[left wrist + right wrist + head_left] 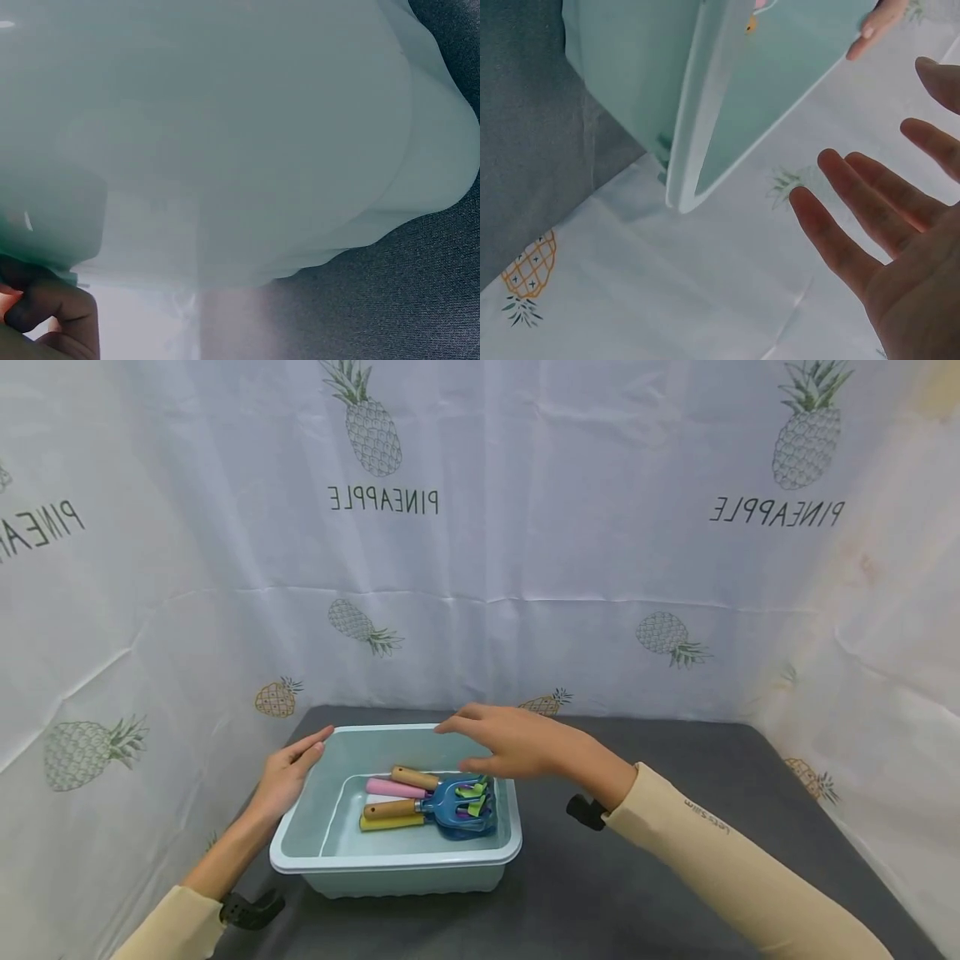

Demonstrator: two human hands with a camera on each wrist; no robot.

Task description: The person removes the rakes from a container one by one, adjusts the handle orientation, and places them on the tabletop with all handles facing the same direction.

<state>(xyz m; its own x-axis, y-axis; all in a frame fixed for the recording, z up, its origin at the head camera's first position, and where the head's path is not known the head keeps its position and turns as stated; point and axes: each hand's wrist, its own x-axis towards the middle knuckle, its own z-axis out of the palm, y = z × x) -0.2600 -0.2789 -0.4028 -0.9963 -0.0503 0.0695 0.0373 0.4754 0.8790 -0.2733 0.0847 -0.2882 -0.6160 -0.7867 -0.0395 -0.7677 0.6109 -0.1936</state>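
A pale green plastic basin [405, 862] stands on the dark table with several small hand garden tools in it. On top lies a blue garden fork [452, 802] with a wooden handle. Pink, yellow and another wooden handle show beside it, and bright green and purple pieces lie among the blue heads. My left hand [288, 777] grips the basin's left rim, and in the left wrist view its curled fingers [71, 311] show below the rim. Over the basin's right back edge hovers my right hand [517, 742], its fingers spread and holding nothing.
The dark grey table [637, 860] extends to the right of the basin. White cloth [525, 552] printed with pineapples hangs behind and along both sides, close to the table's edges.
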